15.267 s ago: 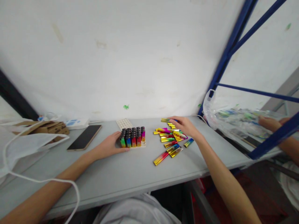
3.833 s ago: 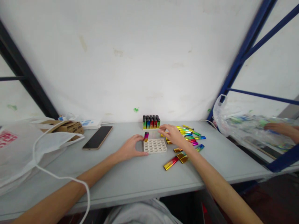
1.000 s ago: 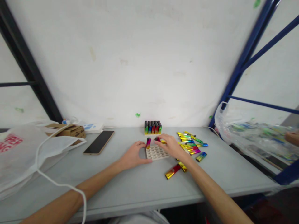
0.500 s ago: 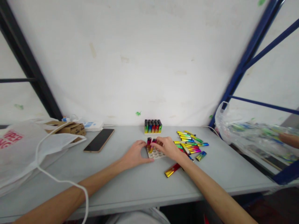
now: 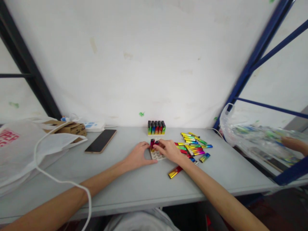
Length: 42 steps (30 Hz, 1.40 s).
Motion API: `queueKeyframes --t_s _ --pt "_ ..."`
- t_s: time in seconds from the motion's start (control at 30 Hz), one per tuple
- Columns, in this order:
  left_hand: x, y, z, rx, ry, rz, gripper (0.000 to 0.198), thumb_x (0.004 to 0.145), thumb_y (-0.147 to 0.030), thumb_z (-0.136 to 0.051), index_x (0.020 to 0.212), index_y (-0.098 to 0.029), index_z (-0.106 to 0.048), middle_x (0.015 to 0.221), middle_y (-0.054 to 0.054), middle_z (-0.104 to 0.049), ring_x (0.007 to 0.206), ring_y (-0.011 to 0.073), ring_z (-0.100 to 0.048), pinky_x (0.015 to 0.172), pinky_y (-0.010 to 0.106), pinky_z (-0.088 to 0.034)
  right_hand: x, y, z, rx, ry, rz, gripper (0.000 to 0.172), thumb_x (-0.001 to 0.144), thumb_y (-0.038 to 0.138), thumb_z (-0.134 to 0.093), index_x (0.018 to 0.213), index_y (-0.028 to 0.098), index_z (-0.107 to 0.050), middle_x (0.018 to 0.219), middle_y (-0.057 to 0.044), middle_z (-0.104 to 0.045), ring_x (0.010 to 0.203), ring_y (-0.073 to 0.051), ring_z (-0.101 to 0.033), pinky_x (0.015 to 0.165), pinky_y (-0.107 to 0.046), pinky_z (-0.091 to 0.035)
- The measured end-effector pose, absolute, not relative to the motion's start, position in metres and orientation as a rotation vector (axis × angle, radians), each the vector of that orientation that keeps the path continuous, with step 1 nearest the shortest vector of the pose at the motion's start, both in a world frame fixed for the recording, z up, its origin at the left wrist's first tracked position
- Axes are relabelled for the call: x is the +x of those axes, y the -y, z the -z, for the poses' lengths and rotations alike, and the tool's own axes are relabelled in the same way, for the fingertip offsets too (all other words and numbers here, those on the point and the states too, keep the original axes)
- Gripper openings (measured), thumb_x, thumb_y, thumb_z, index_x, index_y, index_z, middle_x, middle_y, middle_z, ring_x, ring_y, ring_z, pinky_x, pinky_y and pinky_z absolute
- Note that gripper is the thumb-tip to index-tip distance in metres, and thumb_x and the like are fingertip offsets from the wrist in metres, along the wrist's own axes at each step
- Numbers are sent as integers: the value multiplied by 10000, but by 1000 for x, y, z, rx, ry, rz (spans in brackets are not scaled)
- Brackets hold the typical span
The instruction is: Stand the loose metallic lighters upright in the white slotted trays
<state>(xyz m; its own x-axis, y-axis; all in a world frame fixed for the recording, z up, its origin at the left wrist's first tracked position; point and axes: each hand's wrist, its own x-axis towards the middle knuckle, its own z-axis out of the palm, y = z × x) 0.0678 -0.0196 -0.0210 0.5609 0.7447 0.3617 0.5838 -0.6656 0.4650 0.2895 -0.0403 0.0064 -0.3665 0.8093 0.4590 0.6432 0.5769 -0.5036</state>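
A white tray (image 5: 156, 156) with round holes lies on the grey table (image 5: 134, 183). One rainbow lighter (image 5: 151, 143) stands upright in its far left corner. My left hand (image 5: 137, 156) curls against the tray's left edge and holds it. My right hand (image 5: 169, 151) lies over the tray, its fingertips pinched on a second lighter (image 5: 157, 143) standing right beside the first. Several loose rainbow lighters (image 5: 193, 147) are scattered just right of my right hand. A single red-and-gold lighter (image 5: 175, 171) lies nearer me.
A full tray of lighters (image 5: 156, 127) stands by the wall. A phone (image 5: 100, 141), power strip (image 5: 94, 125), cardboard box (image 5: 69, 128) and white bag (image 5: 21, 147) lie left. At the right, past a blue frame (image 5: 250, 67), another person's hand (image 5: 294, 144) reaches into a plastic bag (image 5: 252, 138).
My right hand carried a lighter from the tray's far edge to its far left corner and stood it upright beside the first. My left hand stayed at the tray.
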Motion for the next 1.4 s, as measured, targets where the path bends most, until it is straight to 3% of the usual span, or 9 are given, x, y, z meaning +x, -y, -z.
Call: queueKeyframes --t_s 0.13,0.27,0.5,0.63,0.87,0.97,1.1,1.23,1.4 --pt "67 19 22 2499 -1094 -787 619 693 -651 -859 1094 -199 -727 1173 132 -706 1144 353 -656 1065 469 -523 283 40 -5 -1249 2265 -42 313 1040 481 -597 916 198 -648 851 -88 -733 750 -215 -659 665 -283 -400" --pt "66 17 23 2514 -1088 -806 619 696 -669 -844 1088 -204 -725 1182 130 -711 1147 350 -662 1067 465 -529 278 42 -6 -1390 2353 6 322 1041 490 -594 1049 176 -665 840 -93 -739 744 -227 -678 643 -280 -388" --pt "62 18 15 2536 -1074 -735 662 750 -692 -789 1172 -187 -718 1261 133 -701 1189 343 -663 1102 466 -517 327 35 -23 -1329 2278 -140 298 1081 411 -541 1082 177 -726 848 -48 -744 760 -170 -658 737 -264 -440" --pt "56 17 12 2559 -1046 -714 660 764 -690 -775 1196 -194 -722 1301 129 -696 1217 342 -667 1115 443 -518 381 32 -28 -1399 2317 -157 185 992 331 -682 984 162 -757 974 -90 -759 890 -208 -679 841 -305 -485" --pt "42 12 11 2577 -1066 -702 696 756 -710 -774 1220 -194 -725 1327 134 -695 1237 352 -663 1120 453 -519 407 30 -18 -1568 2345 -335 173 876 284 -756 1005 179 -805 1000 -89 -788 876 -233 -707 811 -312 -517" --pt "40 9 14 2580 -1066 -709 702 769 -729 -755 1228 -199 -720 1321 130 -700 1227 350 -667 1115 458 -519 400 29 -17 -1450 2359 -357 205 943 332 -685 1020 177 -795 993 -90 -787 876 -224 -701 820 -310 -510" --pt "40 7 17 2585 -1053 -727 723 768 -744 -745 1240 -198 -709 1323 133 -695 1229 347 -659 1122 463 -511 387 31 -22 -1376 2153 -386 366 1065 434 -485 1118 169 -732 820 -54 -735 713 -186 -649 737 -300 -490" --pt "41 9 15 2581 -1050 -707 723 775 -743 -738 1243 -193 -704 1327 132 -691 1231 346 -656 1127 467 -507 375 30 -25 -1364 1884 -477 420 1043 502 -478 1161 183 -725 655 22 -606 532 -143 -505 576 -266 -405" --pt "41 10 14 2584 -1050 -711 702 782 -745 -734 1239 -212 -706 1333 129 -688 1228 345 -658 1117 463 -512 368 22 -20 -1323 1639 -552 460 868 632 -680 845 175 -718 558 51 -465 531 -134 -416 536 -269 -328"
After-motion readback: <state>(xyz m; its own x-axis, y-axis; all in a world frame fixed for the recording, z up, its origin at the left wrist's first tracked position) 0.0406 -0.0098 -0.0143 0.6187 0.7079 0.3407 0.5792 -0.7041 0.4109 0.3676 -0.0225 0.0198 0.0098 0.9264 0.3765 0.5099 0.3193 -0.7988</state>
